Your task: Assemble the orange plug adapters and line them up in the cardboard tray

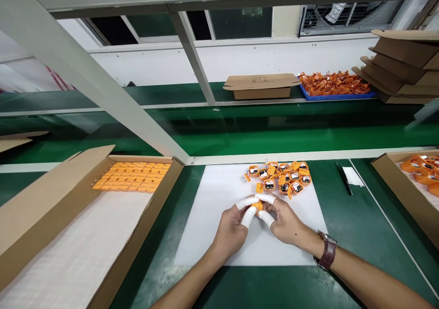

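Between the fingertips of both hands is a small orange plastic case (256,205), mostly covered by the fingers. My left hand (235,226) pinches it from the left, and my right hand (283,219) grips it from the right. White finger cots cover the thumb and forefinger of each hand. Beneath them lies a white sheet (209,217) on the green table. Just beyond the hands sits a cluster of open orange cases (269,185) with dark and white parts and wires inside, some with loose orange lids beside them.
At left, a cardboard box (164,203) holds rows of orange pieces (133,176) on white lining. Another box (404,199) with orange parts stands right. A black pen (344,179) lies by a white paper (352,176). Behind, a shelf carries a blue tray (339,96) and stacked cartons (404,71).
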A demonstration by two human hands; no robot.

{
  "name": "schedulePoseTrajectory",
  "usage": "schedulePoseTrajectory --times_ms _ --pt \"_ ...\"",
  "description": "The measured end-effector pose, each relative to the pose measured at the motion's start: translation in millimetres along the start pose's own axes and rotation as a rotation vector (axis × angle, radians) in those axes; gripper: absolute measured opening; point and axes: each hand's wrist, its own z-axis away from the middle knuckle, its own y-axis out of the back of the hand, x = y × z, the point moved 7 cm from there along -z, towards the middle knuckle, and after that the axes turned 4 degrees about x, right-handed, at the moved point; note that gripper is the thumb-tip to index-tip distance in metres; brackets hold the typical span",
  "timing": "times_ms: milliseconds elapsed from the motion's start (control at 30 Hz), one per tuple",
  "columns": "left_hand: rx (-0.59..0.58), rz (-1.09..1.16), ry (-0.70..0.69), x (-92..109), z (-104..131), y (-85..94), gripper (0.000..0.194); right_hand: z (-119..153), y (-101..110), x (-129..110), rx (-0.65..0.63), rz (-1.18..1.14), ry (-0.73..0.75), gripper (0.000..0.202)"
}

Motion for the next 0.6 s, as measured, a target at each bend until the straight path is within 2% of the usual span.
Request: schedulePoseTrajectory --times_ms 100,267,333,433,500,600 --pt "0.034 -0.004 0.020 -4.2 -1.2 2.2 0.032 -0.7 1.0 -1.2 0.012 0.040 -0.007 0.041" --pt "0.010 -0.053 0.000 -3.8 -3.6 4.1 0.035 2.2 3.4 -2.6 0.031 0.054 -0.002 0.041" --pt "0.027 -0.096 -0.013 0.1 -5.2 11.2 0.037 4.8 4.2 -1.1 0.056 0.054 0.005 0.044" --pt "0.072 -0.204 -0.008 8.7 -7.9 31.2 0.038 7.4 7.1 -4.1 0.093 0.055 -0.001 0.042" --pt "0.071 -0.275 0.018 13.5 -9.1 45.6 0.037 6.8 13.1 -18.1 0.102 0.021 0.012 0.035" --pt "0.024 -0.310 0.086 13.8 -8.3 60.8 0.036 7.1 36.9 -60.8 0.142 -0.084 0.090 0.026"
